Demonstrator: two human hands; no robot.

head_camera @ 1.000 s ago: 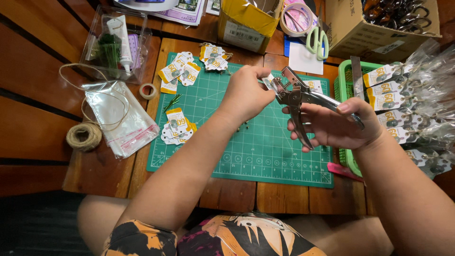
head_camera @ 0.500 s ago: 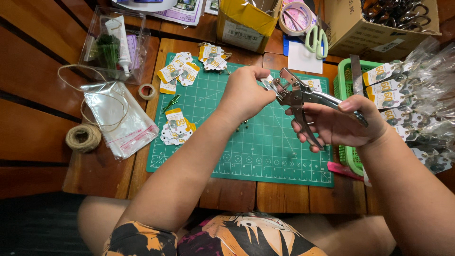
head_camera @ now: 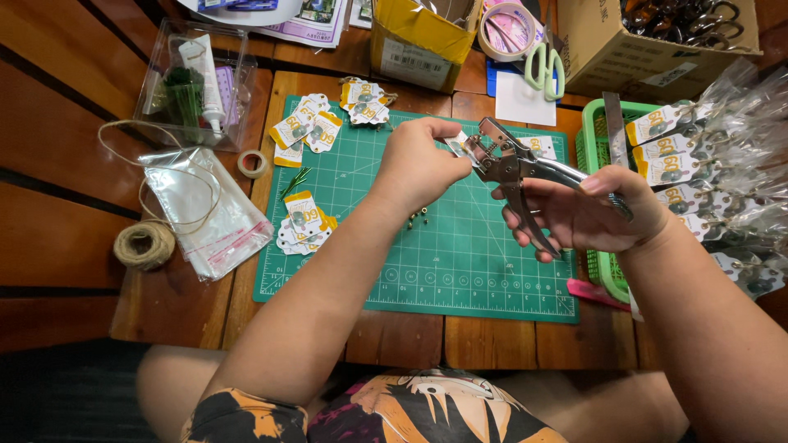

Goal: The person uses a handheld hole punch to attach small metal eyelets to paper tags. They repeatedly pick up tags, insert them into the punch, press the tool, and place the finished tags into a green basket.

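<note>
Nearest the camera, patterned shorts (head_camera: 410, 410) and both forearms rose toward a green cutting mat (head_camera: 460, 279) on the wooden table (head_camera: 74, 164); the right hand (head_camera: 599, 213) was wrapped round the handles of metal punch pliers (head_camera: 513, 168), handles spread, not squeezed; the left hand (head_camera: 423, 164) pinched a small paper tag (head_camera: 456, 145) and fed its edge into the plier head, touching it; tiny brass eyelets (head_camera: 417, 217) lay loose on the mat just below the left hand; a stack of printed tags (head_camera: 304, 226) sat on the mat's left side, a twine ball (head_camera: 144, 244) and clear bags (head_camera: 205, 209) off the mat further left; more tags (head_camera: 316, 127) lay near the mat's far edge; a green basket (head_camera: 595, 139) with bagged, tagged packets (head_camera: 714, 164) stood right; pale scissors (head_camera: 544, 66), a tape roll (head_camera: 507, 29) and a cardboard box (head_camera: 640, 45) were furthest; likely risks: tag sitting skewed in the head so the hole lands off-centre or tears the edge; fingertips close to the punch could get nipped; a forearm could scatter the loose eyelets.
</note>
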